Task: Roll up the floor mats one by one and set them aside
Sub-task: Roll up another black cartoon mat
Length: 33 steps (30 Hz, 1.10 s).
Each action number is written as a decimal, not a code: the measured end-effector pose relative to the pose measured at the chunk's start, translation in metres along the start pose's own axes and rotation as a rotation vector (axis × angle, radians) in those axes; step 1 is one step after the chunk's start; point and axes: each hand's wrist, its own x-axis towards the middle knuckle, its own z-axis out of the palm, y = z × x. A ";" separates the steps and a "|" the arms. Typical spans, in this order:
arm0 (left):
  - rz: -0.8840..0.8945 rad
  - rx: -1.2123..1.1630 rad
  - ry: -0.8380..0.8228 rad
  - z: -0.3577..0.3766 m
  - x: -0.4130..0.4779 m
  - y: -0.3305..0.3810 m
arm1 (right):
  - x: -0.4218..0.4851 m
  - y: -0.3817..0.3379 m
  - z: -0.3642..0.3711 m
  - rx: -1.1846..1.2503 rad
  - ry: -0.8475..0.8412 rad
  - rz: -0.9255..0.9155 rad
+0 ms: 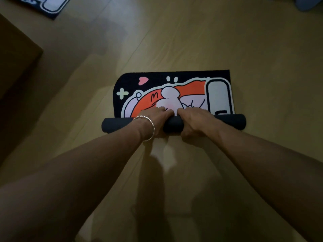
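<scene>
We see 1 floor mat (pixel 174 91) lying on the wooden floor (pixel 227 41), its near part wound into a dark roll (pixel 173 125) that runs left to right. The far part lies flat, showing a black ground, an orange and white cartoon figure, a pink heart and a pale plus sign. The left hand (pixel 153 119) is curled over the roll left of its middle, fingers on the far side, thumb side hidden. A silver bracelet (pixel 148 128) circles that wrist. The right hand (pixel 194 121) clasps the roll just beside it, fingers tucked over the top. The 2 hands are close together but not touching. A 2nd mat (pixel 52 7) lies flat at the top left edge of view, well apart. A brown box (pixel 15 55) sits at the left.
</scene>
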 end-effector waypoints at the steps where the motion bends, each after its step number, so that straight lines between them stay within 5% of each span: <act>1: -0.006 0.017 0.010 0.002 -0.002 0.000 | 0.002 0.001 -0.003 0.023 -0.055 0.015; 4: -0.032 -0.029 -0.050 0.002 -0.003 -0.004 | 0.002 -0.001 -0.007 0.045 -0.121 0.002; 9: -0.033 -0.097 -0.115 -0.005 -0.001 -0.006 | -0.004 -0.003 0.007 -0.084 0.118 -0.065; 15: -0.017 -0.018 -0.041 0.004 -0.010 -0.001 | -0.004 0.001 -0.003 0.074 -0.133 -0.004; 20: -0.046 -0.111 -0.158 -0.003 -0.006 -0.001 | -0.007 -0.003 0.007 0.032 -0.034 -0.039; 24: -0.012 0.014 -0.045 0.004 -0.007 0.003 | -0.006 -0.001 0.006 0.111 -0.102 -0.006; 30: -0.071 -0.129 -0.177 0.002 -0.005 0.005 | -0.010 -0.007 0.010 0.051 0.017 -0.067; 33: -0.028 -0.061 -0.091 0.006 -0.006 0.006 | -0.011 -0.007 0.010 0.106 -0.018 -0.036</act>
